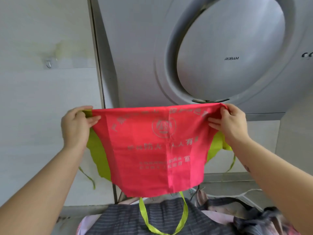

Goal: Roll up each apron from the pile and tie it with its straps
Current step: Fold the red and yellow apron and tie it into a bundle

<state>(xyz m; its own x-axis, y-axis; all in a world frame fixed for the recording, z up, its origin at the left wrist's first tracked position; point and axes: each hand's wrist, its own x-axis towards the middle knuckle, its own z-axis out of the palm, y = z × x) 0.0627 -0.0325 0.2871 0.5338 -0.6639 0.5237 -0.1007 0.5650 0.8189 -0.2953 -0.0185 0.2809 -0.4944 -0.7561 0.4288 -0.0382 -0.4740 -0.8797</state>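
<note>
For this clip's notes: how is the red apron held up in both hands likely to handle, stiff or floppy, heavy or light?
Probably floppy: the red apron hangs limp and creased between the left hand and right hand. Likely light, since fingertip pinches at its corners carry it. Its green straps dangle loose, so they may tangle while rolling.

The small pale print [160,164] low on the red cloth apron [152,180] blurs beyond reading. The grey striped fabric pile [122,217] is cut off by the bottom edge.
</note>
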